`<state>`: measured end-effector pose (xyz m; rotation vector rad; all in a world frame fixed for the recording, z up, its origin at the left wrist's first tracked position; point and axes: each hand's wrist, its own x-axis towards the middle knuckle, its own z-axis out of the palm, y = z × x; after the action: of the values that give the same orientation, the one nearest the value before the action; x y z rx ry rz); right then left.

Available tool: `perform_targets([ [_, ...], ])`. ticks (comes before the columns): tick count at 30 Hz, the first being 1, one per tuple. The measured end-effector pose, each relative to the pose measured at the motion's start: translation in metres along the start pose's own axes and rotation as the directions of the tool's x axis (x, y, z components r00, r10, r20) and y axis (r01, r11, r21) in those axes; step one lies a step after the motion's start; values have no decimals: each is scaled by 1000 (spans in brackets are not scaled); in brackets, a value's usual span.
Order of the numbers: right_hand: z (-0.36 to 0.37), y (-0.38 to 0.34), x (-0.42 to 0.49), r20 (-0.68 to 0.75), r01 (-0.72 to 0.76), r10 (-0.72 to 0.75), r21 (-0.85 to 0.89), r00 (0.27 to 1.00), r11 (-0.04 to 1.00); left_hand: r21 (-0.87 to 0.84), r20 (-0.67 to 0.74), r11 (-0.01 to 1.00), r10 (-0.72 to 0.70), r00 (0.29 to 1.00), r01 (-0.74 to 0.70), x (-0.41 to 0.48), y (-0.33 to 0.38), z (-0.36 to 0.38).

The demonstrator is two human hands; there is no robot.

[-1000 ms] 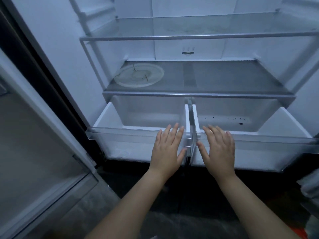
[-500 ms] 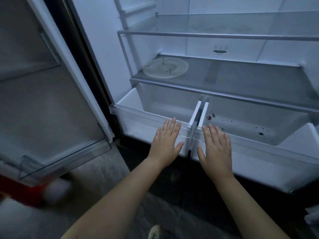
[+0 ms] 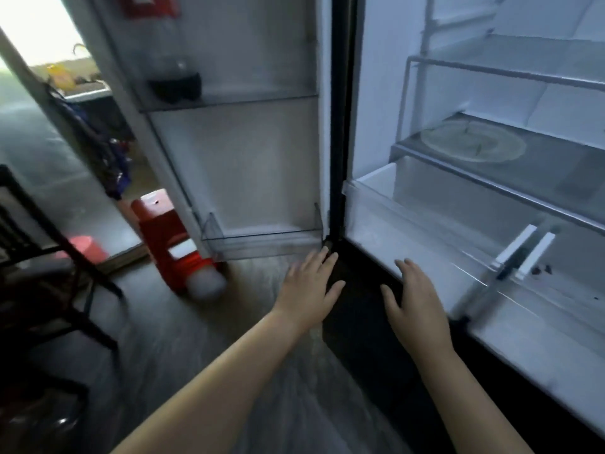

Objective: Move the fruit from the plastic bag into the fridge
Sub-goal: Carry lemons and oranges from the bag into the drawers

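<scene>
The open fridge point(image 3: 376, 93) fills the right side, with two pulled-out clear crisper drawers; the left drawer point(image 3: 409, 231) and the right drawer point(image 3: 556, 290) hold no fruit. My left hand point(image 3: 309, 288) hovers flat with spread fingers over the floor by the door hinge. My right hand point(image 3: 414, 304) hovers flat in front of the left drawer's front wall, touching nothing that I can tell. Both hands are empty. A red and white bundle point(image 3: 178, 253) lies on the floor behind the door; whether it is the plastic bag I cannot tell. No fruit shows.
The open fridge door point(image 3: 235, 152) stands left of centre, with a dark bottle point(image 3: 173, 83) on its shelf and a clear lower bin point(image 3: 262, 237). A round plate point(image 3: 473, 145) lies on a glass shelf. A dark chair point(image 3: 49, 257) stands at left.
The view has swung left, off the drawers and toward the door and floor. Both hands have come off the drawer fronts and moved left with it, still flat and empty.
</scene>
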<state>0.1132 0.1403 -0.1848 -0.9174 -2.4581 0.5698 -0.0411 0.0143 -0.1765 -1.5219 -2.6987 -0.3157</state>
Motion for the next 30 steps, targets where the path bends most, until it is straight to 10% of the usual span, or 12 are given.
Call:
perform_targets([
  [10,92,-212,6,159,415,-442,177,883,892,-6,-407,934,-329,852,357,-148,-173,-88],
  [30,254,-548,-141,247,709,-865,497,438,501,-77,-434,554,-767,473,829,-446,-408,-155],
])
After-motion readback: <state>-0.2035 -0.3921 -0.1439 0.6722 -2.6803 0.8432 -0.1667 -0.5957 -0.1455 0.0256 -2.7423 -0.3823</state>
